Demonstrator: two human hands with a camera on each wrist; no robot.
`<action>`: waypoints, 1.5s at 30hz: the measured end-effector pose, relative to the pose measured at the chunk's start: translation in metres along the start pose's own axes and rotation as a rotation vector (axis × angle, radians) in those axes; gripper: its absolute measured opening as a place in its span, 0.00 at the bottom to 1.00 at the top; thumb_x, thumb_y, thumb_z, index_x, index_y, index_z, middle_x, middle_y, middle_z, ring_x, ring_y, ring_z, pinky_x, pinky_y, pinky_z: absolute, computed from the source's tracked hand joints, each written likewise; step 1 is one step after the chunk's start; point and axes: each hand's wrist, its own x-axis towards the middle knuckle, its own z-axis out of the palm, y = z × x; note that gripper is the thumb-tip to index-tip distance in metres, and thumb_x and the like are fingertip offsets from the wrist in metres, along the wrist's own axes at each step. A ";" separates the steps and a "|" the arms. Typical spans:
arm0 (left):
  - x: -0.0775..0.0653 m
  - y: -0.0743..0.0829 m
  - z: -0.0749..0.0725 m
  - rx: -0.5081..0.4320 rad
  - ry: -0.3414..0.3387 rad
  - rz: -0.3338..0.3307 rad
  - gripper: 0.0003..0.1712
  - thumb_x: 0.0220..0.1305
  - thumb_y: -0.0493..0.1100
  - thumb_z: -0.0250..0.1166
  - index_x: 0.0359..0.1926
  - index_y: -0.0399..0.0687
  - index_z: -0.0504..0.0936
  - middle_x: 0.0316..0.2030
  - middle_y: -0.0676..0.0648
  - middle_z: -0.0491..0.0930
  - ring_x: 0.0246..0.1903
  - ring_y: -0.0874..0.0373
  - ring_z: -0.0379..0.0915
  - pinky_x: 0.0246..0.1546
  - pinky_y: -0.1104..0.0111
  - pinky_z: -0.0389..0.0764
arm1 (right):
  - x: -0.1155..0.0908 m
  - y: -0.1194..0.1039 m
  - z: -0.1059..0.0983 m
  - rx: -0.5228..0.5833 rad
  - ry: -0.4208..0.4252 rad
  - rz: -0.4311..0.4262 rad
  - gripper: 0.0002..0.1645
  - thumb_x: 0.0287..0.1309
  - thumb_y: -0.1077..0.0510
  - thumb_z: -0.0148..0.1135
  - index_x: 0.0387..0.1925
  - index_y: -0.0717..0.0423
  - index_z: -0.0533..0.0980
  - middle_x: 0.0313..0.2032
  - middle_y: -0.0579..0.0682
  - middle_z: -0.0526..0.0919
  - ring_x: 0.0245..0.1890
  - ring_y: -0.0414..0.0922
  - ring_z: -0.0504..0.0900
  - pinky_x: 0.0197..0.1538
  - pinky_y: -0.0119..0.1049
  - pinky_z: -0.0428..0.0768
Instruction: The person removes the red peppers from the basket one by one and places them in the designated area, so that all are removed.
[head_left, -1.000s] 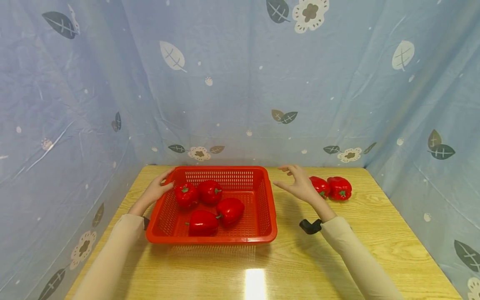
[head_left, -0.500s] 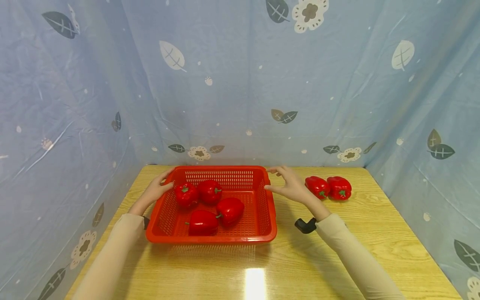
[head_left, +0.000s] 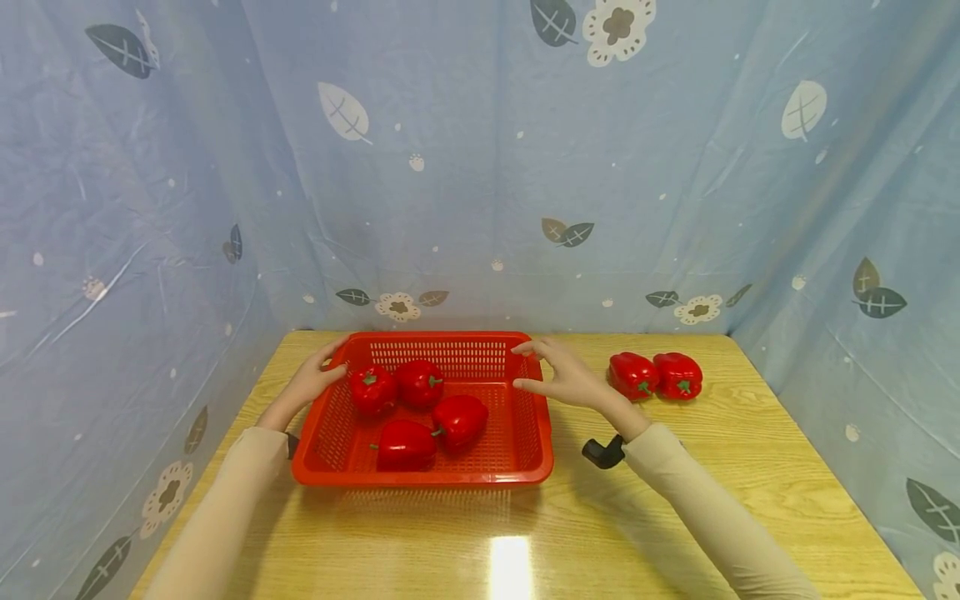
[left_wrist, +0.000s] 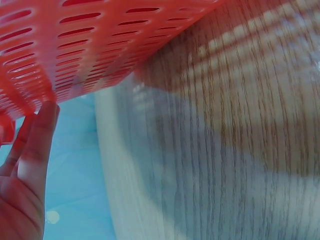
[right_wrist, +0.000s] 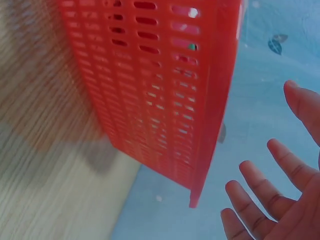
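A red plastic basket [head_left: 420,479] with slotted walls stands on the table. Inside lie several red bell peppers, among them a front one [head_left: 407,446] and one to its right [head_left: 461,421]. My left hand [head_left: 309,383] grips the basket's left rim near the back corner, thumb over the rim. In the left wrist view its fingers [left_wrist: 37,145] meet the outer wall under the rim. Above the right rim, my right hand [head_left: 564,377] hovers with fingers spread and holds nothing; the right wrist view shows a gap between its fingers [right_wrist: 270,197] and the basket.
Two more red bell peppers, one [head_left: 632,376] beside another [head_left: 678,376], lie side by side at the back right of the wooden table [head_left: 720,475]. A patterned blue curtain [head_left: 465,192] stands behind and along both sides.
My right hand has moved left, from beside the peppers on the table to over the basket's right rim. The left hand, basket and peppers stay in place.
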 end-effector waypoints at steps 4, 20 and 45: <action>0.000 0.001 0.001 -0.008 -0.007 -0.007 0.36 0.66 0.35 0.51 0.71 0.39 0.48 0.64 0.26 0.56 0.54 0.32 0.66 0.38 0.69 0.78 | 0.001 -0.004 0.003 0.018 -0.037 -0.009 0.32 0.50 0.44 0.67 0.56 0.49 0.71 0.51 0.51 0.75 0.47 0.52 0.73 0.48 0.47 0.72; 0.001 0.000 0.000 0.048 0.008 -0.007 0.35 0.66 0.35 0.52 0.71 0.39 0.50 0.63 0.27 0.59 0.52 0.35 0.68 0.38 0.70 0.77 | 0.007 -0.008 0.016 0.058 -0.126 -0.041 0.34 0.51 0.43 0.65 0.58 0.50 0.69 0.54 0.47 0.73 0.50 0.45 0.71 0.54 0.45 0.71; 0.000 0.001 0.000 0.071 0.021 0.004 0.35 0.66 0.36 0.52 0.71 0.40 0.51 0.63 0.28 0.59 0.54 0.33 0.66 0.43 0.60 0.77 | 0.022 -0.014 0.035 0.122 -0.269 -0.060 0.39 0.50 0.40 0.64 0.61 0.51 0.67 0.59 0.55 0.69 0.61 0.53 0.65 0.60 0.50 0.66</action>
